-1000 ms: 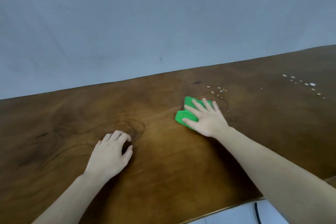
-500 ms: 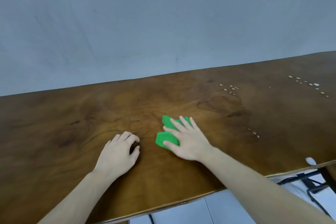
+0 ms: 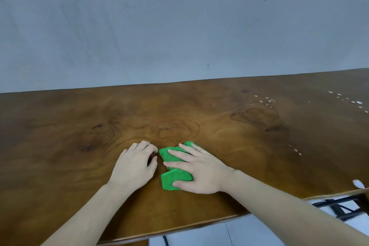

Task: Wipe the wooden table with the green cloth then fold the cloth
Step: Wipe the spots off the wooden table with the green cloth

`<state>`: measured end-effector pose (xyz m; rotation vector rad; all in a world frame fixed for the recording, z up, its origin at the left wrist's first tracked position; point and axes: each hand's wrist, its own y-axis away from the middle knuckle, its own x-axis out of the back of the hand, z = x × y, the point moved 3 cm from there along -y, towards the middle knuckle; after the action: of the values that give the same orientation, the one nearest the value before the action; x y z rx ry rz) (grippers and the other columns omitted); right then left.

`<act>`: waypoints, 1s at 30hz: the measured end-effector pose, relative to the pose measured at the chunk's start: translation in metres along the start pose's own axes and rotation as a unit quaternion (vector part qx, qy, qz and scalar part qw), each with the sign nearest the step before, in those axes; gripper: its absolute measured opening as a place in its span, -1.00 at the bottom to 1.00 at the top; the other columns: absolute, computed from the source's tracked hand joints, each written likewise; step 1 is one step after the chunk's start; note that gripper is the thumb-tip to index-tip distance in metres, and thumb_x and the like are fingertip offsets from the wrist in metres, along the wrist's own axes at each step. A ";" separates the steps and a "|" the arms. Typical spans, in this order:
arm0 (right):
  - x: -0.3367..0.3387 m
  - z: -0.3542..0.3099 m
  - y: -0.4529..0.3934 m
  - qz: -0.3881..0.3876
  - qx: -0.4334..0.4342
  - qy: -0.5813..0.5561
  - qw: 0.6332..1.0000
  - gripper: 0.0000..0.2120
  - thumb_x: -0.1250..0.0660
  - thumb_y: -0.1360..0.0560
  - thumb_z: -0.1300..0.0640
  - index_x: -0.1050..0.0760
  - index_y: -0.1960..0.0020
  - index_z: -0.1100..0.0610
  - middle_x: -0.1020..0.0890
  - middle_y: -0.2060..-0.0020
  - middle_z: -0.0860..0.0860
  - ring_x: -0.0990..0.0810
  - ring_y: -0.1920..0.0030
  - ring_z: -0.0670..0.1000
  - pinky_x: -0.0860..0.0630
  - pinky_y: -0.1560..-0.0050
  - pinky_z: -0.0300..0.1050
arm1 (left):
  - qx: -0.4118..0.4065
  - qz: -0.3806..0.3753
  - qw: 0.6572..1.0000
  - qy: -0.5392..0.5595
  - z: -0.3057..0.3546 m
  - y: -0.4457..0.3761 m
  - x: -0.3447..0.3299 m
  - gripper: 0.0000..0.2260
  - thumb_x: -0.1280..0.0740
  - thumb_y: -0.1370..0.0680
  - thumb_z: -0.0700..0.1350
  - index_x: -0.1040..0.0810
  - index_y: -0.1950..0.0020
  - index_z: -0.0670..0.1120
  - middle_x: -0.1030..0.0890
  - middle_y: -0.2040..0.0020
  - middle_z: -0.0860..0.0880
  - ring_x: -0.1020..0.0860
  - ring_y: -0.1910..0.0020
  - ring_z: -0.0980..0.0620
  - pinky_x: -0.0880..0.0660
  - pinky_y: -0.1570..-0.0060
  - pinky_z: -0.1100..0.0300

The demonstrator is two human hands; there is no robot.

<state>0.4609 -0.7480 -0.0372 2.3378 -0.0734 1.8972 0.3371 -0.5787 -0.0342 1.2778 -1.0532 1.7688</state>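
two forearms of mine reach in from the near edge, over the wooden table [image 3: 60, 146]. my right hand [image 3: 199, 171] lies palm down on the green cloth [image 3: 173, 180], fingers spread flat and pressing it to the wood, the thumb on its near corner. the cloth is bunched, showing between and past my fingers on the left and far sides. it sits in the middle of the table's near half. just beside it on the left, my left hand [image 3: 135, 166] rests on the bare wood with its fingers curled under, holding nothing, the knuckles close to the cloth's left edge but apart from it. farther off to the right, small pale droplets [image 3: 267, 101] speckle the tabletop near its far edge. beyond the table stands a plain grey wall [image 3: 179, 26].
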 end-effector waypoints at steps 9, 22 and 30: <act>0.031 0.116 -0.095 -0.014 -0.090 0.017 0.996 -0.35 0.10 -0.57 -0.46 0.00 -0.61 -0.31 0.08 -0.64 -0.20 0.20 -0.63 -0.05 0.26 -0.60 0.10 | 0.057 0.012 0.998 -0.007 0.002 -0.052 -0.014 -0.79 -0.18 -0.59 0.12 -0.52 -0.16 0.15 -0.49 -0.18 0.20 -0.47 -0.17 0.12 -0.42 -0.14 0.14; 0.065 0.346 -0.031 0.031 -0.458 0.020 0.888 -0.33 0.20 -0.61 -0.37 0.09 -0.66 -0.15 0.11 -0.66 -0.01 0.21 -0.63 0.16 0.27 -0.58 0.24 | 0.033 -0.045 0.998 -0.019 0.037 -0.122 -0.034 -0.63 -0.10 -0.61 0.18 -0.42 -0.40 0.19 -0.39 -0.39 0.20 -0.32 -0.40 0.11 -0.30 -0.35 0.08; 0.053 0.226 -0.080 -0.002 -0.245 0.033 0.969 -0.34 0.18 -0.59 -0.44 0.07 -0.64 -0.25 0.09 -0.65 -0.08 0.16 -0.64 0.15 0.23 -0.59 0.22 | 0.039 -0.066 0.997 -0.013 0.036 -0.123 -0.033 -0.64 -0.11 -0.61 0.18 -0.41 -0.39 0.20 -0.38 -0.40 0.20 -0.31 -0.41 0.11 -0.29 -0.41 0.01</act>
<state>0.7011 -0.6960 -0.0368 1.9392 -0.4715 1.7070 0.4689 -0.5619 -0.0336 1.3878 -0.8997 1.7113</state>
